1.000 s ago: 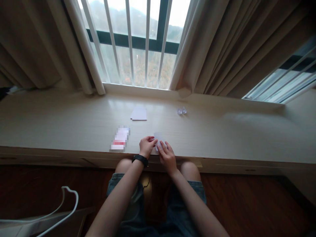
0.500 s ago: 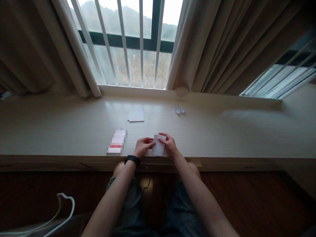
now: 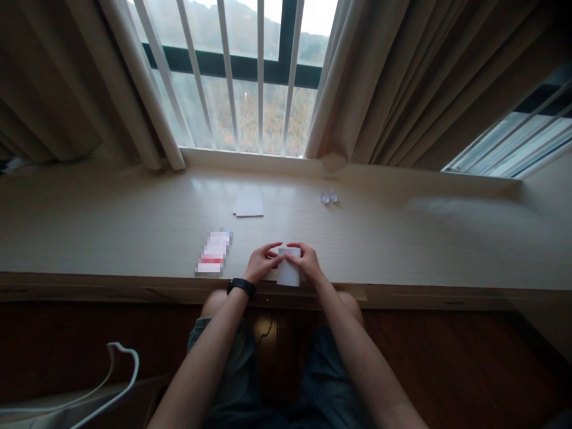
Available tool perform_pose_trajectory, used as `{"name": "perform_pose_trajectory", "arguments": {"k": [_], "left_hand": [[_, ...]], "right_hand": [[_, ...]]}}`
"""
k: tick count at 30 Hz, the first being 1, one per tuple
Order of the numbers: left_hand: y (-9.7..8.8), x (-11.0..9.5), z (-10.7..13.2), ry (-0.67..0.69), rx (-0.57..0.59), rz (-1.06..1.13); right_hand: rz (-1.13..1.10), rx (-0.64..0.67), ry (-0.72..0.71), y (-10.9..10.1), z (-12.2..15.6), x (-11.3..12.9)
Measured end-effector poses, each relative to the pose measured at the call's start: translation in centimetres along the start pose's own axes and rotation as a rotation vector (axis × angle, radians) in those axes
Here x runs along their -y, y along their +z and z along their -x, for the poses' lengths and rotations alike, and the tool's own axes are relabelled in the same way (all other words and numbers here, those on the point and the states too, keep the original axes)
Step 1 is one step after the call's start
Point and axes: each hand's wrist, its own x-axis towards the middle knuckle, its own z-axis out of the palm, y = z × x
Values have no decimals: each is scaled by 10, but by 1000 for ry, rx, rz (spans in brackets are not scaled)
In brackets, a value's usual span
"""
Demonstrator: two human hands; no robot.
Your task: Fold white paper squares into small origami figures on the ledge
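I sit at a pale wooden ledge (image 3: 111,220) under a barred window. Both hands meet at its front edge over a small white card (image 3: 288,271). My left hand (image 3: 263,263), with a black watch on the wrist, pinches the card's left top corner. My right hand (image 3: 306,262) pinches its right top corner, so the card stands tilted up between them. The fingers of both hands are curled closed on it.
A blurred white and red packet (image 3: 213,252) lies left of my hands. White cards (image 3: 249,204) lie further back, with two small clear beads (image 3: 329,197) to their right. Curtains hang at both sides. A white cable (image 3: 120,372) loops at lower left.
The card was flat under my fingers a second ago. Both hands have lifted it by its top edge, and it now stands tilted at the ledge's front.
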Motion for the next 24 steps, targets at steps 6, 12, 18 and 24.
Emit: {"name": "perform_pose_trajectory", "arguments": {"k": [6, 12, 18, 24], "left_hand": [[2, 3, 2, -24, -42, 93], [2, 2, 2, -40, -58, 100], [1, 2, 2, -28, -53, 74], [2, -2, 4, -36, -55, 77]], "right_hand": [[-107, 1, 63, 0, 4, 7], [-134, -6, 95, 1, 7, 9], [-103, -5, 92, 1, 6, 7], [-122, 9, 97, 1, 6, 8]]}}
